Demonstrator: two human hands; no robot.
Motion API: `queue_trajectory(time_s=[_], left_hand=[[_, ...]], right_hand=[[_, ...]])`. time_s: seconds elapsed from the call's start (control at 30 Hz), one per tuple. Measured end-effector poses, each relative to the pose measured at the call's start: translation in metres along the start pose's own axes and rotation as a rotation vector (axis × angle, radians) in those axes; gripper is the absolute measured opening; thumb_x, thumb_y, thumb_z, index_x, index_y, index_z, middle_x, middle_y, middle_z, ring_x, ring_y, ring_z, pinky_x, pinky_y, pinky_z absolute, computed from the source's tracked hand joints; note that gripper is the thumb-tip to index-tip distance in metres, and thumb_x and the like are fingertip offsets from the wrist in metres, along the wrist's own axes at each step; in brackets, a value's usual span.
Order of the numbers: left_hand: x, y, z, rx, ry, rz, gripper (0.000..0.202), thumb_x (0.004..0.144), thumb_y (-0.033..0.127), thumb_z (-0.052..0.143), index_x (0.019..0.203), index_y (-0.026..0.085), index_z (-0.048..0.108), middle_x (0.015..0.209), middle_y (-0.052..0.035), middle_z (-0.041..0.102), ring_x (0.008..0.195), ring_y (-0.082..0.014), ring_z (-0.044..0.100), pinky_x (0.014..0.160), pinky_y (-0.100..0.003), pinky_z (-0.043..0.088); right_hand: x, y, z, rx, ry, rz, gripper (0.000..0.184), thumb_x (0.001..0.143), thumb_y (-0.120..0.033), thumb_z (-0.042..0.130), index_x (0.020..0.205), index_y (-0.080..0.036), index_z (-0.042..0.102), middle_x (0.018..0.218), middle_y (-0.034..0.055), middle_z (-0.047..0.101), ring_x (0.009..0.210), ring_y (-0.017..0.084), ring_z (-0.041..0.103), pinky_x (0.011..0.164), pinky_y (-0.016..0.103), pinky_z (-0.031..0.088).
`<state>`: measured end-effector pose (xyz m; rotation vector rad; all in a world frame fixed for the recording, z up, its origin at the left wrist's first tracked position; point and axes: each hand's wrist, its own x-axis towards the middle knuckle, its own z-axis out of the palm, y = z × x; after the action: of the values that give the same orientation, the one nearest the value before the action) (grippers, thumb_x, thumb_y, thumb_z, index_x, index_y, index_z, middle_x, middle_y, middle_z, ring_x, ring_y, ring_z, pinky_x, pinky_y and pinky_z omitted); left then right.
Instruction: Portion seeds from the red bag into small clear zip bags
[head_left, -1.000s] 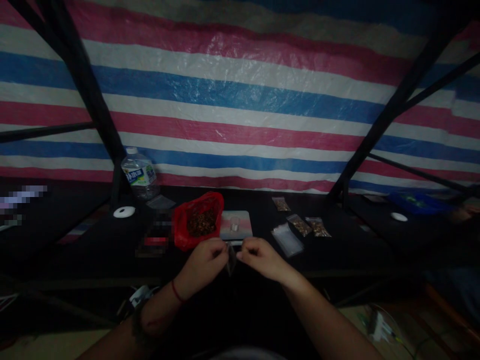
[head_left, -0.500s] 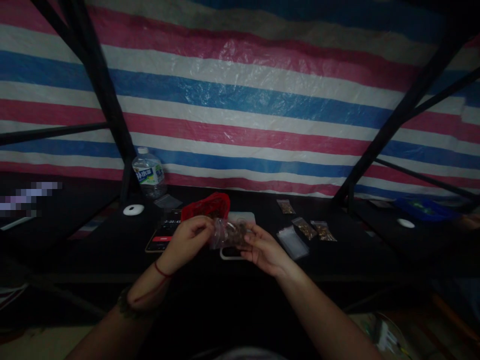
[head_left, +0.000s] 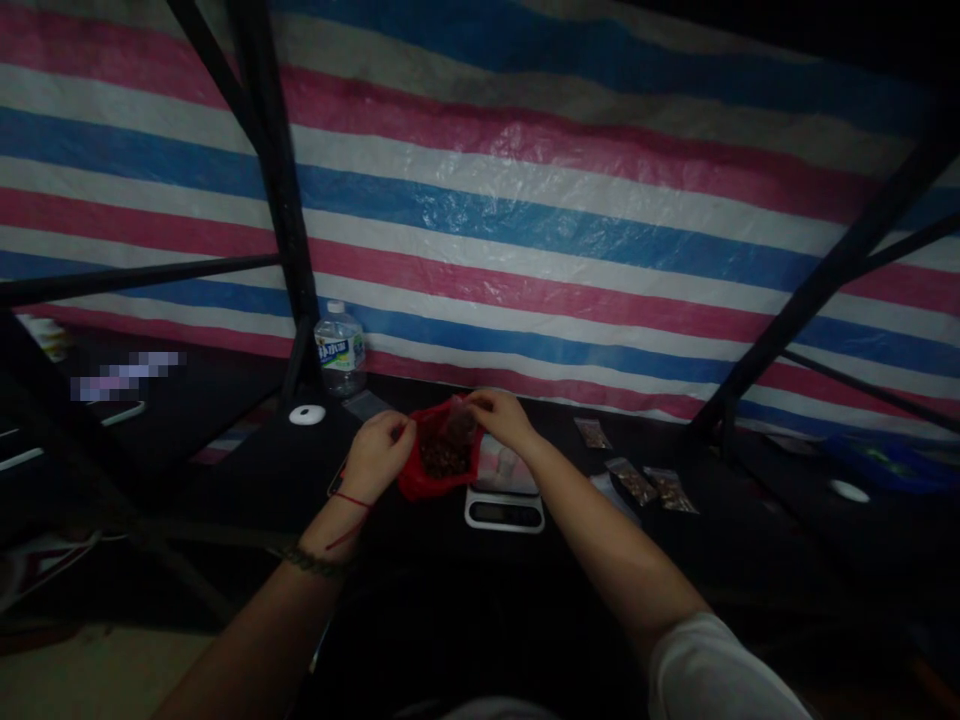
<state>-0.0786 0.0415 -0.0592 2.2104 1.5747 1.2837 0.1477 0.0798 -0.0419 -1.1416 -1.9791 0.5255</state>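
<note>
A red plastic bag (head_left: pixel 439 487) stands open on the black table, with small brown pieces (head_left: pixel 444 457) inside. My left hand (head_left: pixel 375 458) is closed, its fingertips pinching the bag's left rim. Over the bag's far right side, my right hand (head_left: pixel 504 418) pinches a small clear zip bag (head_left: pixel 459 422); brown pieces seem to show in its lower part, though it is blurred. To the right of the red bag lies a white digital scale (head_left: pixel 504 513), partly under my right forearm. Its display is too dark to read.
Several filled zip bags (head_left: pixel 631 480) lie right of my right arm, beside flat clear bags (head_left: pixel 613 490) partly hidden by it. A plastic bottle (head_left: pixel 341 352) and a white oval device (head_left: pixel 307 414) stand left. Black metal frame bars (head_left: pixel 281 200) rise before striped sheeting. A blue tray (head_left: pixel 889 465) lies far right.
The zip bag was between both hands above the scale; now only my right hand has it, over the red bag. My left hand has moved to the red bag's rim. The view has shifted left.
</note>
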Motion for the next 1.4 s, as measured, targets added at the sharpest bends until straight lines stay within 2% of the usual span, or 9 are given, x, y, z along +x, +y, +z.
queue_trajectory(time_s=[0.3, 0.47, 0.77, 0.9, 1.0, 1.1, 1.2, 1.3, 1.4], left_hand=[[0.0, -0.003, 0.001, 0.029, -0.023, 0.03, 0.029, 0.085, 0.034, 0.043, 0.073, 0.019, 0.065, 0.082, -0.0067, 0.069, 0.081, -0.0215, 0.063, 0.079, -0.032, 0.047], [0.0, -0.006, 0.0, 0.05, -0.051, 0.017, 0.03, 0.085, 0.036, 0.044, 0.077, 0.018, 0.067, 0.086, -0.0082, 0.07, 0.084, -0.0231, 0.063, 0.082, -0.033, 0.047], [-0.001, -0.01, 0.009, 0.049, -0.145, 0.042, 0.035, 0.084, 0.036, 0.048, 0.102, 0.017, 0.069, 0.106, -0.0107, 0.07, 0.1, -0.0251, 0.063, 0.094, -0.037, 0.046], [-0.002, -0.006, 0.011, -0.022, -0.084, 0.026, 0.042, 0.083, 0.038, 0.05, 0.115, 0.014, 0.063, 0.116, -0.0141, 0.065, 0.11, -0.0279, 0.059, 0.101, -0.042, 0.041], [-0.003, 0.001, 0.012, -0.248, -0.027, -0.081, 0.059, 0.078, 0.042, 0.057, 0.128, 0.012, 0.05, 0.122, -0.0169, 0.059, 0.111, -0.0282, 0.058, 0.1, -0.045, 0.043], [-0.005, 0.012, 0.011, -0.675, -0.103, -0.246, 0.072, 0.073, 0.043, 0.063, 0.134, 0.014, 0.038, 0.108, -0.0117, 0.064, 0.093, -0.0226, 0.066, 0.087, -0.041, 0.052], [-0.007, 0.022, 0.006, -0.921, -0.124, -0.352, 0.067, 0.069, 0.041, 0.068, 0.126, 0.016, 0.044, 0.083, -0.0005, 0.063, 0.072, -0.0158, 0.065, 0.073, -0.034, 0.055], [-0.009, 0.03, 0.0, -0.904, -0.087, -0.345, 0.057, 0.066, 0.039, 0.071, 0.115, 0.017, 0.052, 0.074, 0.0029, 0.06, 0.062, -0.0124, 0.061, 0.065, -0.028, 0.053], [-0.012, 0.035, -0.005, -0.797, -0.16, -0.271, 0.048, 0.067, 0.04, 0.07, 0.106, 0.016, 0.058, 0.081, -0.002, 0.066, 0.069, -0.0162, 0.064, 0.067, -0.029, 0.053]], right_hand=[[-0.001, -0.01, 0.016, -0.284, -0.003, 0.01, 0.021, 0.082, -0.018, 0.055, 0.096, -0.022, 0.071, 0.094, 0.0035, 0.073, 0.085, 0.018, 0.066, 0.079, 0.028, 0.047], [0.0, -0.019, 0.013, -0.303, 0.087, 0.051, 0.021, 0.083, -0.021, 0.055, 0.098, -0.023, 0.07, 0.095, 0.0044, 0.073, 0.085, 0.02, 0.066, 0.077, 0.03, 0.048], [-0.013, -0.026, 0.017, -0.317, 0.153, 0.045, 0.022, 0.085, -0.022, 0.052, 0.099, -0.024, 0.068, 0.1, 0.0044, 0.071, 0.091, 0.021, 0.064, 0.086, 0.033, 0.046], [-0.017, -0.024, 0.02, -0.141, 0.209, 0.062, 0.02, 0.085, -0.022, 0.052, 0.096, -0.023, 0.067, 0.1, 0.0044, 0.07, 0.093, 0.02, 0.063, 0.089, 0.033, 0.045], [-0.02, -0.022, 0.022, 0.132, 0.309, 0.145, 0.016, 0.082, -0.027, 0.056, 0.093, -0.02, 0.065, 0.093, 0.0047, 0.07, 0.087, 0.018, 0.064, 0.084, 0.032, 0.048], [-0.027, -0.026, 0.022, 0.464, 0.394, 0.204, 0.021, 0.075, -0.033, 0.063, 0.09, -0.019, 0.061, 0.087, 0.0038, 0.068, 0.08, 0.017, 0.064, 0.077, 0.03, 0.051], [-0.038, -0.033, 0.021, 0.731, 0.349, 0.256, 0.03, 0.066, -0.033, 0.071, 0.09, -0.021, 0.057, 0.084, 0.0015, 0.067, 0.075, 0.016, 0.064, 0.068, 0.027, 0.052], [-0.049, -0.039, 0.016, 0.889, 0.325, 0.333, 0.04, 0.061, -0.034, 0.074, 0.095, -0.023, 0.056, 0.082, -0.0002, 0.067, 0.068, 0.015, 0.063, 0.058, 0.025, 0.051], [-0.055, -0.039, 0.01, 0.889, 0.324, 0.366, 0.037, 0.063, -0.04, 0.073, 0.093, -0.022, 0.059, 0.08, 0.0003, 0.066, 0.066, 0.015, 0.062, 0.057, 0.025, 0.05]])
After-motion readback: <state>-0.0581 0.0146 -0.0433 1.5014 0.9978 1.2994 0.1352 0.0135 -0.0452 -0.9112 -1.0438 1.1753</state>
